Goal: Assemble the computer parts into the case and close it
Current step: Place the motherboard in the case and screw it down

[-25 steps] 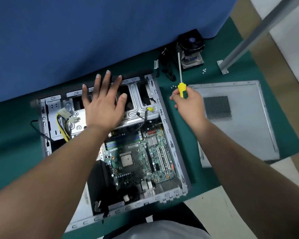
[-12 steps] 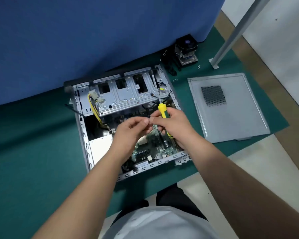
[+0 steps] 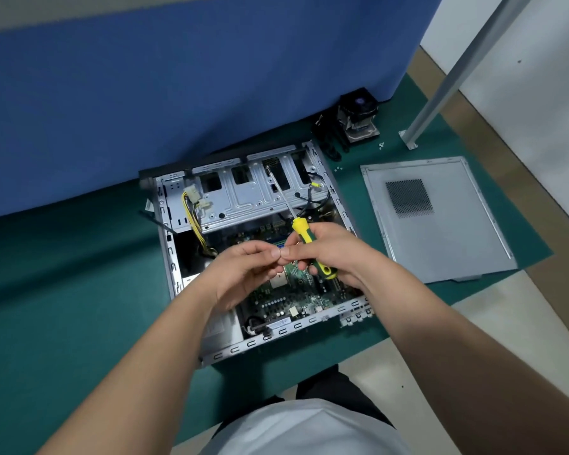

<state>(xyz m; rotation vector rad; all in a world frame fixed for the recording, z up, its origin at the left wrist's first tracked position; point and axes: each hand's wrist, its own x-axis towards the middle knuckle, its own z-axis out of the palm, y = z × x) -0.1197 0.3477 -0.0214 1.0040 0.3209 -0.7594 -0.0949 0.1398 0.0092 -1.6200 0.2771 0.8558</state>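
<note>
Open grey metal computer case (image 3: 184,290) is laid flat on the green mat (image 3: 46,307), green motherboard (image 3: 293,297) exposed. Yellow-green handled screwdriver (image 3: 309,247) is gripped in the right hand (image 3: 335,254). Left hand (image 3: 243,274) fingertips are pinched together against the right's; anything held between them cannot be made out. Grey perforated side panel (image 3: 440,241) is laid apart, to the right.

A green mat (image 3: 63,307) on the floor (image 3: 424,330) carried the open case (image 3: 253,343), side panel (image 3: 447,244), cooler fan (image 3: 358,119) and loose screws (image 3: 380,145).

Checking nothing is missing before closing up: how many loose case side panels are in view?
1. The side panel lies flat on the green mat, right of the open case, vent grille up. Another could be out of frame.
</note>
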